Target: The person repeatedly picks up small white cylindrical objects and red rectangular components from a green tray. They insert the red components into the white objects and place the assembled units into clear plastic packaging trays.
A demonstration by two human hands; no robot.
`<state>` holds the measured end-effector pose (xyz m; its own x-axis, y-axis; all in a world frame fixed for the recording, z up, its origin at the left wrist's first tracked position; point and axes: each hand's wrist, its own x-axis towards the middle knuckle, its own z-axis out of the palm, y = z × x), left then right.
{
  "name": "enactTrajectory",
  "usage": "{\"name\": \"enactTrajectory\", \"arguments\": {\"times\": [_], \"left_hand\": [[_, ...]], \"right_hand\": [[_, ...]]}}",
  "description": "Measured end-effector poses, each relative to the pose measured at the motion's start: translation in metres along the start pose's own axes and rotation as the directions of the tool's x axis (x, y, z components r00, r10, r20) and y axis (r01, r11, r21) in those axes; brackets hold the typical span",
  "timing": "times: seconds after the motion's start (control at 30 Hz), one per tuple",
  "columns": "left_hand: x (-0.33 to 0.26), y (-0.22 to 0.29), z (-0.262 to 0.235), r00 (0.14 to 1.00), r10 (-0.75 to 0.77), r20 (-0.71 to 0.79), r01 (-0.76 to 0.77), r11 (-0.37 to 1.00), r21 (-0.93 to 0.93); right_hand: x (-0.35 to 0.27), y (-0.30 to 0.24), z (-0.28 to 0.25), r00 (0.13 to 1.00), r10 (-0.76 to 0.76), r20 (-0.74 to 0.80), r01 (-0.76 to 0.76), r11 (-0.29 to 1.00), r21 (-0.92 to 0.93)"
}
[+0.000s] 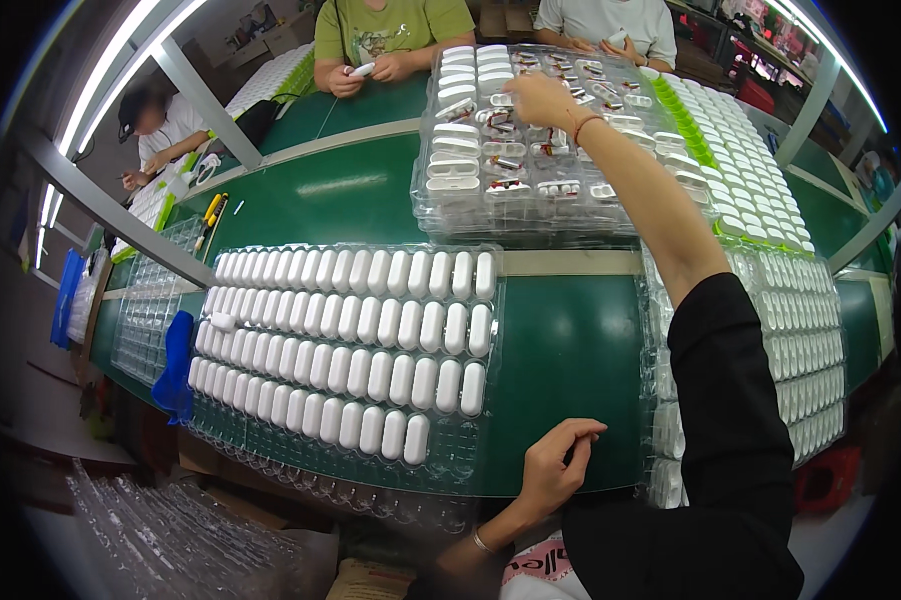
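Reaching far ahead, your right hand [538,98] seems curled over the far tray [530,215]; left hand [555,466] rests near, loosely curled, empty.

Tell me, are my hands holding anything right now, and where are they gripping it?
The left hand holds nothing; it rests curled on the green table. The right hand reaches into the far clear plastic tray of small parts; whether it grips one cannot be told.

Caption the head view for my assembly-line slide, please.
Right hand reaches into a far tray of parts; left hand rests on the green table beside a tray of white cases.
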<state>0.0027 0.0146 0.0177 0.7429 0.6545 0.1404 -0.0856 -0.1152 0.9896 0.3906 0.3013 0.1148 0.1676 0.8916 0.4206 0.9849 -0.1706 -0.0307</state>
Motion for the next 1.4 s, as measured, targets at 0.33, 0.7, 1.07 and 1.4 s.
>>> {"name": "enactTrajectory", "arguments": {"times": [0.33, 0.7, 1.07, 1.4], "left_hand": [[-0.003, -0.001, -0.006, 0.999, 0.032, -0.008, -0.033, 0.999, -0.042], [-0.019, -0.003, -0.005, 0.981, 0.001, -0.192, -0.064, 0.944, -0.323], [-0.009, -0.001, -0.007, 0.993, -0.077, -0.087, 0.062, 0.984, -0.166], [-0.002, -0.004, -0.002, 0.984, -0.151, -0.091, 0.110, 0.927, -0.358]], "right_hand": [[0.019, 0.033, 0.006, 0.897, 0.011, -0.442, 0.123, 0.954, 0.274], [-0.248, -0.119, -0.146, 0.898, -0.093, 0.430, -0.334, 0.493, 0.803], [-0.352, -0.150, -0.127, 0.880, -0.160, 0.448, -0.292, 0.561, 0.774], [-0.354, -0.140, -0.123, 0.911, -0.189, 0.367, -0.266, 0.412, 0.872]]}}
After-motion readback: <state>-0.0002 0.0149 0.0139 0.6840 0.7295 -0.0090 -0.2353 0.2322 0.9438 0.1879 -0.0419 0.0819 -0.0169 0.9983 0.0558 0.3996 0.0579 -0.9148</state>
